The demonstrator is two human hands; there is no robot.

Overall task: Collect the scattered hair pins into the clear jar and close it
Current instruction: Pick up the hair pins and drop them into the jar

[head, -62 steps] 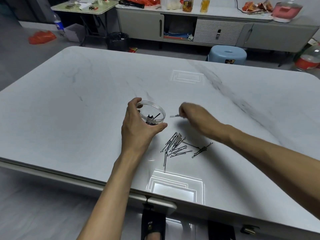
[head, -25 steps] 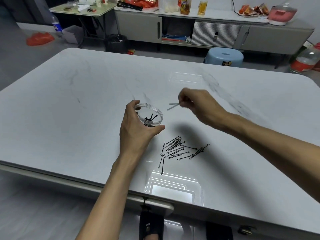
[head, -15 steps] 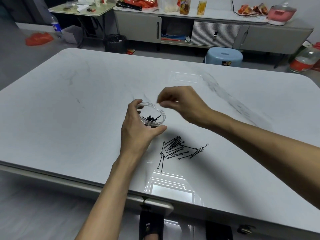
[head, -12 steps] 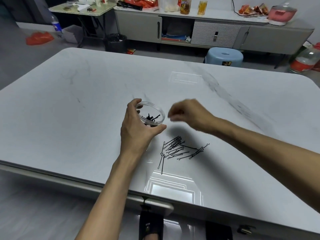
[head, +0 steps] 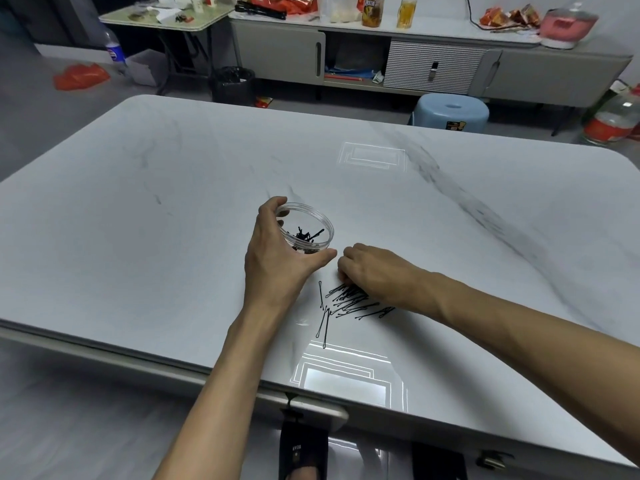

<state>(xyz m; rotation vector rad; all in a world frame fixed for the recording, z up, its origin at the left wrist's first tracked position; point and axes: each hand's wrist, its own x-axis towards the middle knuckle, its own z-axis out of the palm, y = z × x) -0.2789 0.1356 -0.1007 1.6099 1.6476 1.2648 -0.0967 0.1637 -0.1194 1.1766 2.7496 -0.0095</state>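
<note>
Clear round jar (head: pixel 324 226) gripped by left hand (head: pixel 277 265); right hand (head: pixel 374 271) curled over thin black hair pins (head: pixel 349 303), grasp unclear.

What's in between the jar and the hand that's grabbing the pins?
In the head view, just the thumb of the left hand, which wraps the near side of the clear jar. Its tip nearly meets the right hand.

Soft overhead light glares on the table (head: pixel 138 237); edges bend, perhaps blurred.
</note>
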